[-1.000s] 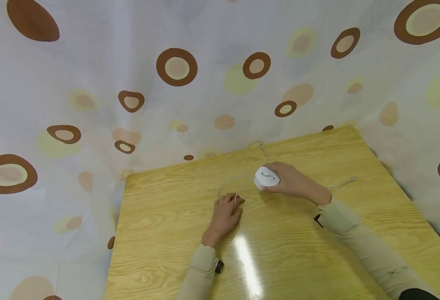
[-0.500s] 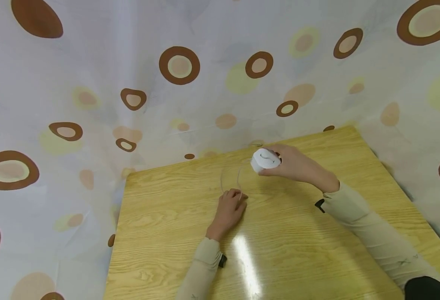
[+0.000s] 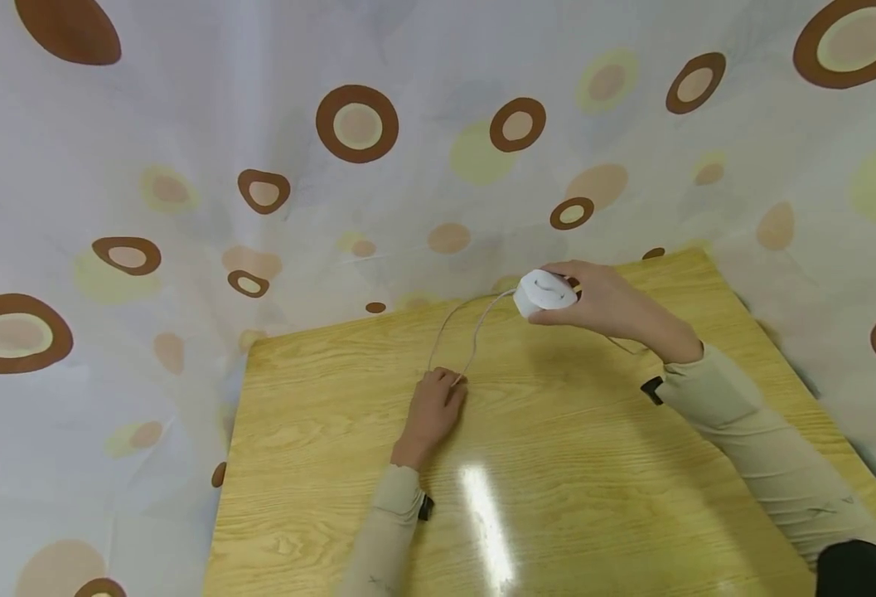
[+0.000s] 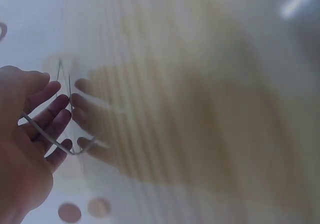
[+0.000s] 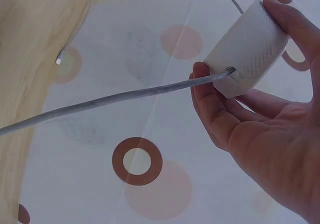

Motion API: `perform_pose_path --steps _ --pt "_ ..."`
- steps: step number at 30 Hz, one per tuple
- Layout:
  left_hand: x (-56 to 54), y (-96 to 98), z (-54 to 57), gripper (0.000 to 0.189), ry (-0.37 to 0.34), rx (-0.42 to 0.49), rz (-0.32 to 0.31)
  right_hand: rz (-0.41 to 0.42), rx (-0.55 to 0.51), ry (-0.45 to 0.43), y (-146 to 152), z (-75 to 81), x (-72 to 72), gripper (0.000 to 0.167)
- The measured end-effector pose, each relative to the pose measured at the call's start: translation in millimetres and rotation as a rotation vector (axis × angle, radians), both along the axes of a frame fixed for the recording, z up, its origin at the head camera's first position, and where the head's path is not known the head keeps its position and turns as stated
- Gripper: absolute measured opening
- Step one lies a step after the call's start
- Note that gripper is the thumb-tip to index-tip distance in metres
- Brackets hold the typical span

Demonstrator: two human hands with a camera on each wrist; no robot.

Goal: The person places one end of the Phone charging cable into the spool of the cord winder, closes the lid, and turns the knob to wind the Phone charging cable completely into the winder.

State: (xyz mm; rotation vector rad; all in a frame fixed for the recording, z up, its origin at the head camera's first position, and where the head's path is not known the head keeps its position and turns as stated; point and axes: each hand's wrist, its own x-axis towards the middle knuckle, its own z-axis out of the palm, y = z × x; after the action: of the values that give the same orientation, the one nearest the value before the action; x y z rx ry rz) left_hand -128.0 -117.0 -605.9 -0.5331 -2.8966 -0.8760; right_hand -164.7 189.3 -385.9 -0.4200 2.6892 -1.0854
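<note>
My right hand [image 3: 602,300] holds a white cable winder [image 3: 545,292] above the table's back edge, thumb and fingers on opposite sides. A curved slot marks its face. In the right wrist view, a grey cable [image 5: 125,93] comes out of a hole in the winder [image 5: 247,46], whose side is textured. The cable [image 3: 476,336] arcs down to my left hand [image 3: 430,410], low over the table at the left. The left wrist view has the cable [image 4: 47,134] crossing the inner side of my bent left fingers [image 4: 59,104]. Whether it is pinched tightly is unclear.
The wooden table [image 3: 318,431] meets a patterned white sheet [image 3: 408,50] along its back and sides. A cable end with a small plug [image 5: 59,60] hangs near the table edge in the right wrist view. Light glares off the tabletop.
My right hand has lifted the winder up toward the back, then slightly right. My left hand has gone slightly up and left. The cable between them now forms a larger loop.
</note>
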Motion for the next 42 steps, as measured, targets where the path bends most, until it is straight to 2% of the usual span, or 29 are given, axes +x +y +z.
perform_pose_path --steps 4,8,13,18,27,35,42 --pt "-0.9 -19.5 0.5 0.025 -0.008 0.006 0.059 -0.021 0.0 -0.018 10 -1.7 -3.0 0.083" --pt "-0.2 -32.4 1.2 0.027 -0.022 0.012 0.092 -0.044 -0.005 -0.034 20 -1.2 -6.6 0.086" --pt "2.0 -42.7 4.4 0.026 -0.009 0.032 0.103 -0.068 -0.067 -0.073 31 3.3 -9.0 0.084" --pt "1.9 -50.7 2.8 0.027 -0.011 0.024 0.112 -0.091 -0.137 -0.12 41 4.2 -8.3 0.08" --pt "-0.1 -51.3 -1.6 0.029 -0.008 0.023 0.133 -0.1 -0.271 -0.221 45 4.7 -6.3 0.074" --pt "1.0 -47.4 1.2 0.028 -0.003 0.027 0.125 -0.075 -0.336 -0.215 42 11.0 -4.2 0.068" --pt "2.6 -44.9 3.0 0.031 -0.04 0.029 0.126 -0.031 -0.491 -0.277 39 13.8 -1.9 0.068"
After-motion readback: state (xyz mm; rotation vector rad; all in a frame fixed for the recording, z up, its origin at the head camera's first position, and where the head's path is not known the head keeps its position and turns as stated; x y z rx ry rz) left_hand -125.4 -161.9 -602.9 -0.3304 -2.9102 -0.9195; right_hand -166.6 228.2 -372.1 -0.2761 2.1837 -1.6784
